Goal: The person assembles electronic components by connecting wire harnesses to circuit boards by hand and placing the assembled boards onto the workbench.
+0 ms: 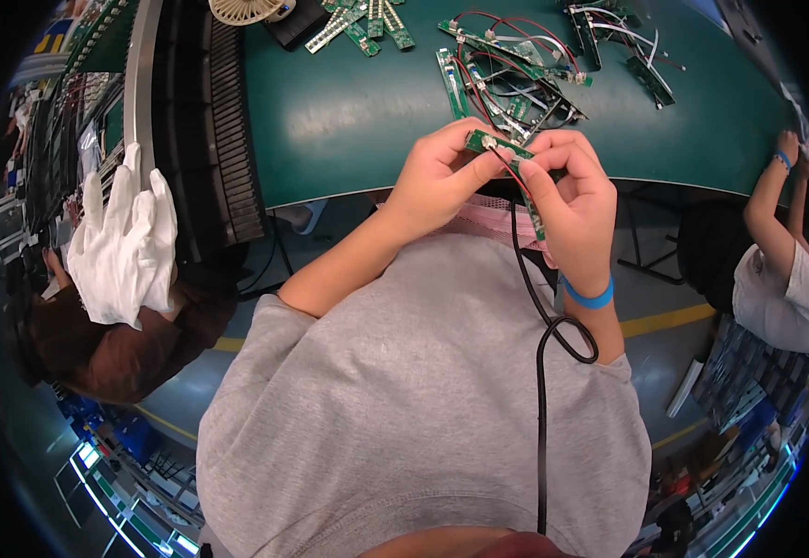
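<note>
Grey shirt (423, 400) nearest; on my feed, left hand (437, 177) and right hand (574, 200) pinch a green board (503, 146), red wire (509, 168) attached; loose boards (452, 84) beyond on table (339, 130)

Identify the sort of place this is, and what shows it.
Likely an electronics assembly workshop: the held circuit board, wired boards on the green bench, and another person near its right end.

A circuit board (510, 148) is held between the left hand (442, 181) and right hand (570, 205); beyond them, wired circuit boards (516, 59) are heaped on the workbench (349, 121), board strips (337, 29) being spread farther left.
</note>
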Tool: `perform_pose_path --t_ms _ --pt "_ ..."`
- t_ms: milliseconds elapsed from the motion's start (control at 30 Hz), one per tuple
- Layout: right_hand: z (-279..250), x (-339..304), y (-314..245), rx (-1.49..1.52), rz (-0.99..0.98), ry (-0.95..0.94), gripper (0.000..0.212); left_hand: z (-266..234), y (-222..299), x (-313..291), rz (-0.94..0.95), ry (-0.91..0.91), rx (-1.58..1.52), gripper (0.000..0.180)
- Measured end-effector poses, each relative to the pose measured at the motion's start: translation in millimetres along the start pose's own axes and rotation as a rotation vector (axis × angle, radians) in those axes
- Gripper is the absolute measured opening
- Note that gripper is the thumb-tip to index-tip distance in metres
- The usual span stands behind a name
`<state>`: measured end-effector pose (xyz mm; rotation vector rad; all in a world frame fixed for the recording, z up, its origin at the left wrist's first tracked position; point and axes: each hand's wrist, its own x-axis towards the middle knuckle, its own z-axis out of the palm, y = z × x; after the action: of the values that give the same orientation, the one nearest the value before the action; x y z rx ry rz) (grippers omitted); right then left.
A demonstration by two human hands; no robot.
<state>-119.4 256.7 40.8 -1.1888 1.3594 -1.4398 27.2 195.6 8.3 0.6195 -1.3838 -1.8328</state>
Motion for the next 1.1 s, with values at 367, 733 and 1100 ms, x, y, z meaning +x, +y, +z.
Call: perform_pose_path --t_ms 367,733,1100 --pt "6 21 -11 -0.211 -0.139 0.079 0.008 -2 20 28 -0.039 0.053 0.07 0.009" --pt "-41 83 -2 -0.646 -0.369 0.256 0.017 -84 36 107 0.14 0.281 1.019 0.037" --pt "-152 165 63 -1.209 0.37 0.355 0.046 -53 -9 231 -0.093 0.238 1.564 0.043"
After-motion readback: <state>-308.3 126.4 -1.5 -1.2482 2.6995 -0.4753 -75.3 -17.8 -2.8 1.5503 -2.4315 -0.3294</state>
